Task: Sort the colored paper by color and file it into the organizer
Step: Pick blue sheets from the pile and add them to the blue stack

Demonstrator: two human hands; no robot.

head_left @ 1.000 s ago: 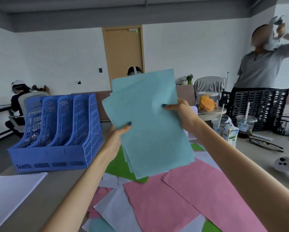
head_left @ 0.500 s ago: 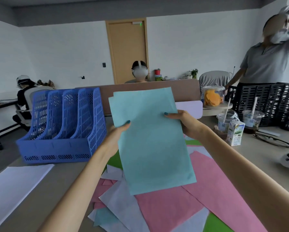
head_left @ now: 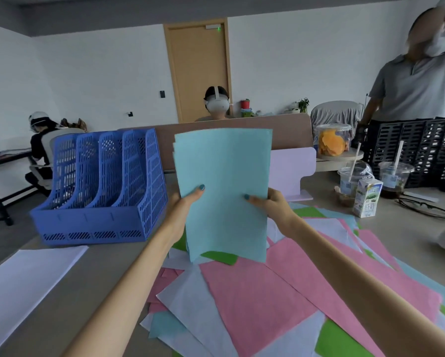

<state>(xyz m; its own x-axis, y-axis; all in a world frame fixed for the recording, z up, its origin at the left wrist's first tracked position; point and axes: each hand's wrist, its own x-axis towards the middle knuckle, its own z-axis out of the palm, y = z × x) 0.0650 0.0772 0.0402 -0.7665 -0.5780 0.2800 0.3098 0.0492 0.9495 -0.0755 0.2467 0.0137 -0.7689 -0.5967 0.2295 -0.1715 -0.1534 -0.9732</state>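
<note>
- I see both hands raised in front of me, sharing one stack of light blue sheets (head_left: 225, 191) held upright above the worktop (head_left: 69, 287).
- Left hand (head_left: 184, 206): grip closed on the stack's left edge, thumb on the near face, fingers hidden behind the paper.
- Right hand (head_left: 271, 204): grip closed on the right edge at about the same height, thumb pressed on the near face.
- Several sheet edges show staggered at the stack's upper left corner; I cannot count them.
- The stack's bottom edge hangs below both grips, just over the loose pile of paper; I cannot tell whether it touches.
- Below and to the right of the grips: pink sheets (head_left: 257, 300), white sheets (head_left: 190, 307), green sheets (head_left: 218, 256) and more light blue, overlapping in no order.
- Left of the left grip, near it but apart: the blue organizer (head_left: 100, 191), upright on the worktop, perforated walls, several slots; no paper visible in them.
- Lower left, well apart from the grips: a separate stack of white paper (head_left: 28, 279) lying flat.
- Right of the right grip, well apart: a small drink carton (head_left: 367, 198), two lidded plastic cups with straws (head_left: 395, 177), a pair of glasses (head_left: 424, 210).
- Behind the held stack: a pale bookend-shaped panel (head_left: 292, 168), partly hidden.
</note>
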